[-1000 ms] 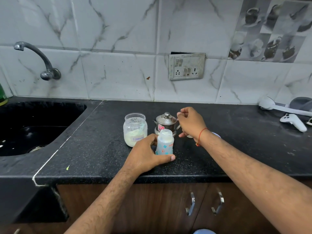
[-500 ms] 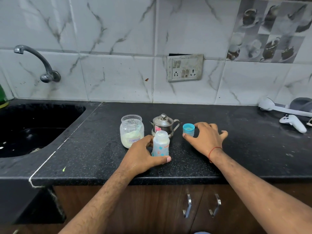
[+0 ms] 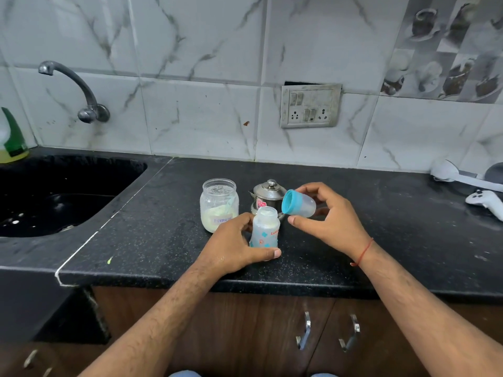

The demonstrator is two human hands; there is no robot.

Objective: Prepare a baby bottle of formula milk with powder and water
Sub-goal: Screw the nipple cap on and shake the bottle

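Note:
A small baby bottle (image 3: 264, 228) with milky liquid stands open-topped on the black counter (image 3: 381, 235). My left hand (image 3: 234, 243) grips its lower body. My right hand (image 3: 330, 217) holds the bottle's cap (image 3: 298, 204), a blue ring with a clear dome, tilted on its side just right of and above the bottle's mouth. Behind the bottle stands a small steel pot (image 3: 268, 195) with a lid. To its left an open clear jar (image 3: 219, 204) labelled formula holds pale powder and a scoop.
A black sink (image 3: 54, 194) with a wall tap (image 3: 73, 85) lies at the left, a green bottle (image 3: 12, 140) in its far corner. A white game controller (image 3: 485, 201) and a white headset strap (image 3: 460, 176) lie at the far right. Cabinet doors with metal handles (image 3: 304, 333) are below the counter edge.
My right hand left the steel pot's handle, reached the blue cap on the counter to the right, lifted it and brought it toward the bottle's mouth. My left hand kept hold of the bottle.

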